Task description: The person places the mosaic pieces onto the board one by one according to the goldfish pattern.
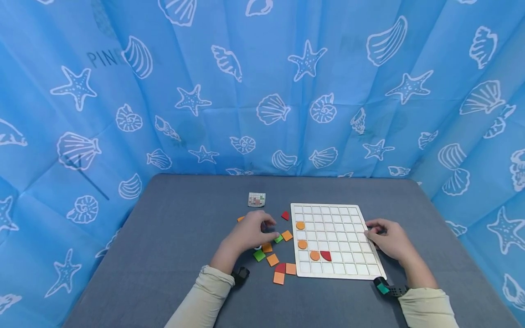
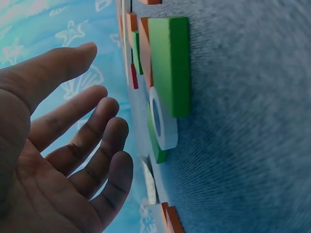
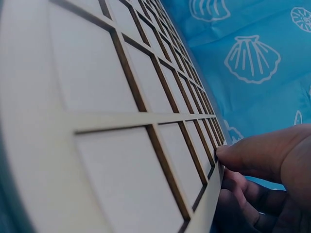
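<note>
My left hand (image 1: 248, 231) hovers over a loose cluster of flat pieces left of the board, its fingers apart and nothing between them. Beneath and beside it lie green squares (image 1: 259, 255), orange squares (image 1: 272, 260) and a white ring (image 2: 170, 133), partly covered by the hand in the head view. At the right edge of a white grid board (image 1: 340, 237), my right hand (image 1: 391, 238) grips the rim, thumb on top and the other fingers curled at the side. On the board sit three orange circles (image 1: 302, 244) and a red quarter-circle (image 1: 326, 256).
A small printed card (image 1: 256, 199) lies farther back on the grey table (image 1: 197, 205). One red piece (image 1: 285, 215) is near the board's upper left corner; another red quarter-circle (image 1: 280, 268) touches orange squares at the front. A blue shell-patterned curtain (image 1: 242, 123) hangs behind.
</note>
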The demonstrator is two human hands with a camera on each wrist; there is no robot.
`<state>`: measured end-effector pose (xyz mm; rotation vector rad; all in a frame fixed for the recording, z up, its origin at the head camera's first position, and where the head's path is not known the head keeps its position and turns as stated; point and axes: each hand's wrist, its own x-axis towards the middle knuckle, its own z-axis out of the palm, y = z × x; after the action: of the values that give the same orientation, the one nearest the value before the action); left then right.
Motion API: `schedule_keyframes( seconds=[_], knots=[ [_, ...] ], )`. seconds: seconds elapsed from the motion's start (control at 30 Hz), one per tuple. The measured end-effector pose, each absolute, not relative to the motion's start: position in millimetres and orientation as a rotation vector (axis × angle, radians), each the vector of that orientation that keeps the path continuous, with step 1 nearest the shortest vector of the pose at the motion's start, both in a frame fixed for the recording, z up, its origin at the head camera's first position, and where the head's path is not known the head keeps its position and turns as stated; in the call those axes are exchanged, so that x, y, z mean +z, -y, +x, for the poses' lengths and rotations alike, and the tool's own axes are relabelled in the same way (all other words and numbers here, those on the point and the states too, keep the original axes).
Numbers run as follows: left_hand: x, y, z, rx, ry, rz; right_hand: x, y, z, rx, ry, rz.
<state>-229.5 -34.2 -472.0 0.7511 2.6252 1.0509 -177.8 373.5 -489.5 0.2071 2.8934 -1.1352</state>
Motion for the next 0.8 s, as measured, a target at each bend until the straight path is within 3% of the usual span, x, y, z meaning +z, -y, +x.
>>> schedule_keyframes(
  seconds=[0.8],
  knots=[
    [-473.1,14.6,-224.3,0.964,-2.665,0.821,-489.9,-373.3,-175.8,-1.157,-2.893,0.163]
  ],
)
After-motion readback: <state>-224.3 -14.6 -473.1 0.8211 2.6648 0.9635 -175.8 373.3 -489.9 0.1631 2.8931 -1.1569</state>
